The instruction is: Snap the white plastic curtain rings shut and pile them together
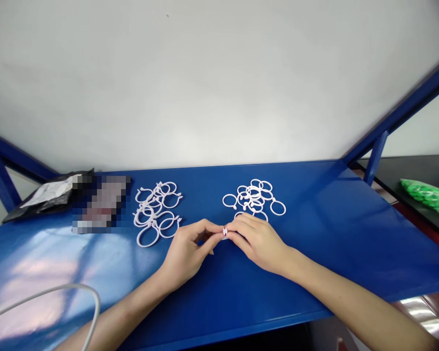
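Both hands meet over the blue shelf, pinching one white plastic ring between them at its clasp. My left hand grips it from the left with thumb and fingers pressed together. My right hand grips it from the right, fingers curled. Most of the ring is hidden by the fingers. A pile of several white rings lies to the left of my left hand. Another pile of several white rings lies just beyond my right hand.
A black plastic bag with a white label lies at the shelf's back left, beside a blurred patch. A white cable curves across the front left. Blue frame bars rise at both sides. A green bag sits on a dark surface at right.
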The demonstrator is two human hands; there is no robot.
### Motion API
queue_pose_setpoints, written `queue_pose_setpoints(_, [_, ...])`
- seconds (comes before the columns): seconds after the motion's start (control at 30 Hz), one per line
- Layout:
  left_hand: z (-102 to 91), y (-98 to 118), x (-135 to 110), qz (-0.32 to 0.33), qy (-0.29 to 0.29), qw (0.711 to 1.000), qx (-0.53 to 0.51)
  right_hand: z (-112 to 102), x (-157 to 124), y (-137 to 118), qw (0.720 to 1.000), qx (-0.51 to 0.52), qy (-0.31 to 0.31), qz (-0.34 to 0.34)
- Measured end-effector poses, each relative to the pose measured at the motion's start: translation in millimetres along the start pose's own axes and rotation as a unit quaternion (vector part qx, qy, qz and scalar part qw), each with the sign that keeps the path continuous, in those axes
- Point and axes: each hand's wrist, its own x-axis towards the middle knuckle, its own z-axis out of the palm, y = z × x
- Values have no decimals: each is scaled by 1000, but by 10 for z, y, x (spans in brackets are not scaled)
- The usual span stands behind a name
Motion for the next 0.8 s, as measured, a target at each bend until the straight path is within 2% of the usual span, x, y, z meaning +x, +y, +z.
queue_pose_setpoints(0.13, [11,-1,-28,47,-2,999,24,-22,-21,-20,999,22,-26,1])
queue_pose_setpoints(0.33, [39,16,-90,214,19,972,99,-46,-63,-20,998,13,-45,-37])
queue_pose_setpoints(0.5, [12,4,-40,267,-9,946,185,-27,-29,11,997,-22,-50,-46])
queue_pose_setpoints(0.57, [-79,26,14,274,-17,927,256,-24,4,36,998,-39,-31,-40])
queue_pose_setpoints(0.63, [-240,43,73,263,-4,894,361,-39,35,86,997,-67,0,-33])
queue_pose_setpoints(0.73, [-563,3,143,205,25,832,516,-99,55,227,991,-120,55,-8])
queue_pose_setpoints(0.8, [-756,-70,169,166,3,805,570,-150,50,343,984,-160,75,27])
